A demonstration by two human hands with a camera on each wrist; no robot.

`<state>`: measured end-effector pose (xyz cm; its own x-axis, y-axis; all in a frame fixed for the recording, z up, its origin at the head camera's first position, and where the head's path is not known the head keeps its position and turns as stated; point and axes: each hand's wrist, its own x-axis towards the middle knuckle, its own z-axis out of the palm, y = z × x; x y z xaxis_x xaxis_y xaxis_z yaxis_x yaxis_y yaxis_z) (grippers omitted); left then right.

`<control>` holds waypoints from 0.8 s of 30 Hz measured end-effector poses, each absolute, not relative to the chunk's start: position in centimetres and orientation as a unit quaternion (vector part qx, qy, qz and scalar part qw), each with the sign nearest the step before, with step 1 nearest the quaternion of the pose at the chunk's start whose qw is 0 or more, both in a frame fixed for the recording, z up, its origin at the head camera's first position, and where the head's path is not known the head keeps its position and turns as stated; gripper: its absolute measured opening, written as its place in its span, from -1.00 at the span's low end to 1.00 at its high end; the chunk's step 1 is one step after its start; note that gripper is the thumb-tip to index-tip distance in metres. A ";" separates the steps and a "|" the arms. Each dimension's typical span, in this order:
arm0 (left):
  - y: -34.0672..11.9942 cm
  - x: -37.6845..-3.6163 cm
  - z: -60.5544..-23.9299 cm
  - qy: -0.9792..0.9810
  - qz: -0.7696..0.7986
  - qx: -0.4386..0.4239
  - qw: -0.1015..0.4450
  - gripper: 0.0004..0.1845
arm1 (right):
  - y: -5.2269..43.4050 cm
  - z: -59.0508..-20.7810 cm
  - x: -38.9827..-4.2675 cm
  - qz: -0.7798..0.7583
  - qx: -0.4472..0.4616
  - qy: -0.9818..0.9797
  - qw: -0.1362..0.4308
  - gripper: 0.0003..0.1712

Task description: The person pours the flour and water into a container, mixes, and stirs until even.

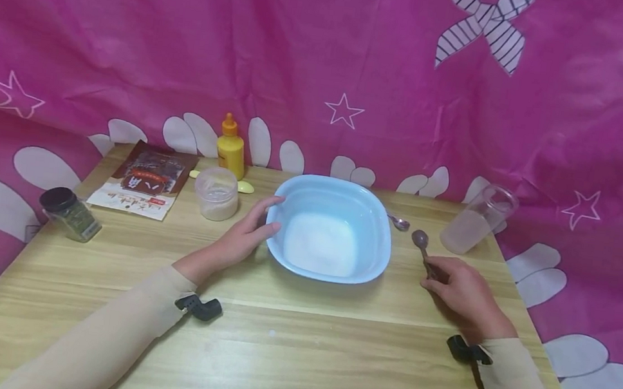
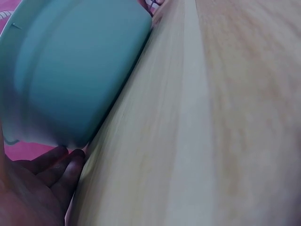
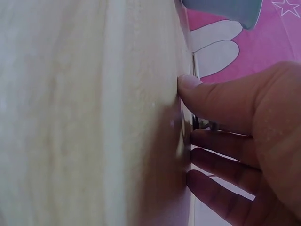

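A light blue basin [image 1: 325, 272] with something white at its bottom stands on the table. My left hand [image 1: 242, 235] touches its left side, thumb and index finger at the rim. In the left wrist view, the other fingers [image 2: 70, 176] lie fairly straight against the basin's outer wall [image 2: 80, 70]. To the right, a brown spoon [image 1: 420, 240] lies with its bowl pointing away from me. My right hand [image 1: 465, 291] is around its handle, a gap showing between thumb and index finger. In the right wrist view, the fingertips [image 3: 200, 181] are low at the tabletop; the handle is mostly hidden.
Behind the spoon, a clear cup [image 1: 467, 227] with cloudy contents leans on the table. A metal spoon [image 1: 399, 223] lies by the basin. Leftward are a tub of white powder [image 1: 216, 199], a yellow spoon [image 1: 245, 187], a yellow bottle [image 1: 231, 153], a spice packet [image 1: 144, 180] and a black-lidded jar [image 1: 72, 217].
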<state>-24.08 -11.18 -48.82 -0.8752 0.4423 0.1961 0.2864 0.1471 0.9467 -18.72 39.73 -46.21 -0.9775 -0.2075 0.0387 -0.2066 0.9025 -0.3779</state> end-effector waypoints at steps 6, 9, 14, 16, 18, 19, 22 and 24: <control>-11.2 -24.1 -48.8 0.757 0.603 0.243 0.067 -0.34 | 39.7 -46.5 -18.8 -0.192 -0.113 0.975 0.001 -0.48; -11.3 -24.1 -48.9 0.759 0.600 0.241 0.069 -0.34 | 39.7 -46.5 -18.8 -0.191 -0.114 0.975 0.003 -0.50; -11.4 -24.4 -48.9 0.771 0.587 0.233 0.075 -0.32 | 39.7 -46.4 -18.8 -0.196 -0.101 0.975 0.019 -0.48; -11.4 -24.4 -48.8 0.780 0.579 0.225 0.077 -0.32 | 39.8 -46.4 -18.6 -0.198 -0.093 0.975 0.027 -0.44; -11.4 -24.4 -48.8 0.783 0.576 0.222 0.078 -0.31 | 40.0 -46.3 -18.5 -0.208 -0.087 0.974 0.033 -0.39; -11.3 -24.4 -48.8 0.781 0.578 0.223 0.079 -0.30 | 40.1 -46.3 -18.5 -0.211 -0.086 0.973 0.036 -0.36; -11.4 -24.3 -48.8 0.773 0.586 0.230 0.079 -0.28 | 40.2 -46.1 -18.5 -0.233 -0.075 0.968 0.051 -0.29; -11.6 -24.1 -48.5 0.770 0.590 0.228 0.082 -0.27 | 40.1 -45.8 -18.6 -0.243 -0.069 0.966 0.058 -0.26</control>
<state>-24.13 -11.61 -48.53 -0.8826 0.4477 0.1434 0.2550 0.1995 0.9461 -18.57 40.12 -45.84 -0.9839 -0.1610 -0.0780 -0.1048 0.8721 -0.4780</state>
